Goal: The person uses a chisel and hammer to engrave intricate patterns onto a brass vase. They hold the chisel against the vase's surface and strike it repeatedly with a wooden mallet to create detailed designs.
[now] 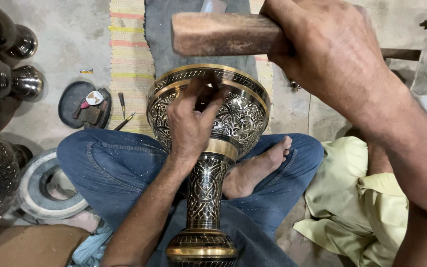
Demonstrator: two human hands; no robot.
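- The left hand (191, 123) is pinching something small, too hidden to tell, against the engraved black-and-brass vase (208, 163).
- The right hand (329, 52) is gripping a brown wooden mallet (223, 33) above it.

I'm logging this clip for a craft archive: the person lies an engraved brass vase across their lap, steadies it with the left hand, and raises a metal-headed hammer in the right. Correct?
Not quite. The head view shows the right hand raising a wooden mallet, not a metal-headed hammer. The rest holds: the engraved brass vase lies across the lap, the left hand on its bowl.
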